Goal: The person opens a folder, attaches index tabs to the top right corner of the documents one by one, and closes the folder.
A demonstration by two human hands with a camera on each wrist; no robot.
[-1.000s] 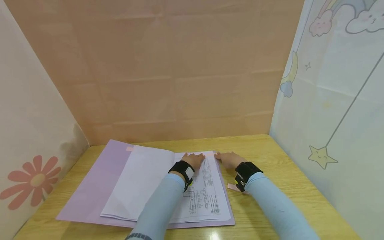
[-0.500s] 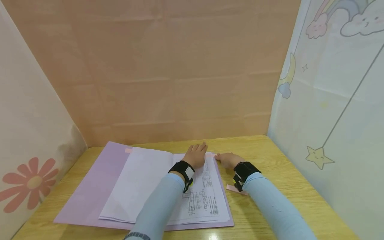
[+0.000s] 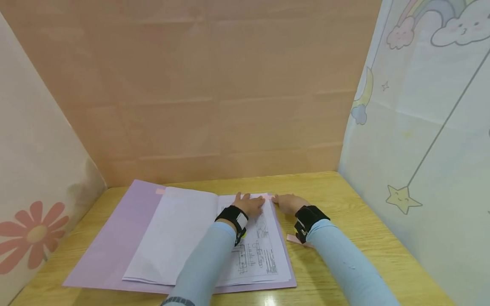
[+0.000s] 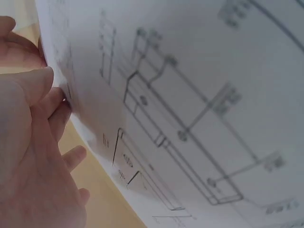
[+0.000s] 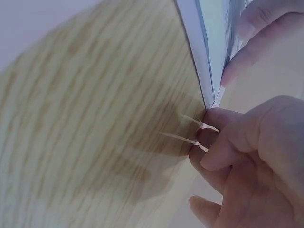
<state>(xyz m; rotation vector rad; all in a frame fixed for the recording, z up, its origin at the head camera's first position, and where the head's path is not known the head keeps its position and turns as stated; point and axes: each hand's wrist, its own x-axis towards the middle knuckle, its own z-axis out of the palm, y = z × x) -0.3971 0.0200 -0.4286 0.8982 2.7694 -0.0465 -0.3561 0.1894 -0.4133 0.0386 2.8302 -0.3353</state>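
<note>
An open lilac folder [image 3: 115, 238] lies on the table with white sheets [image 3: 172, 233] inside, the right-hand one printed with technical drawings [image 3: 264, 255]. A pink strip [image 3: 267, 196] sits at the upper right corner of the printed page. My left hand [image 3: 249, 205] rests on that page with spread fingers, its fingertips at the strip. My right hand [image 3: 289, 204] is at the folder's corner, fingers bent, pinching the strip's outer end. In the right wrist view, thumb [image 5: 223, 152] and fingers meet by the folder edge [image 5: 194, 57]. Page edge and fingers [image 4: 59, 109] show in the left wrist view.
Another pink strip [image 3: 296, 241] lies on the wooden table [image 3: 363, 255] below the right wrist. A pink tab [image 3: 160, 191] sticks at the top of the left sheet. A brown back panel [image 3: 214, 85] and patterned side walls [image 3: 432, 140] surround the table.
My left hand slid up past the page's top edge, then came back down to the pink strip. The right hand stayed at the folder's corner. The view shifted slightly.
</note>
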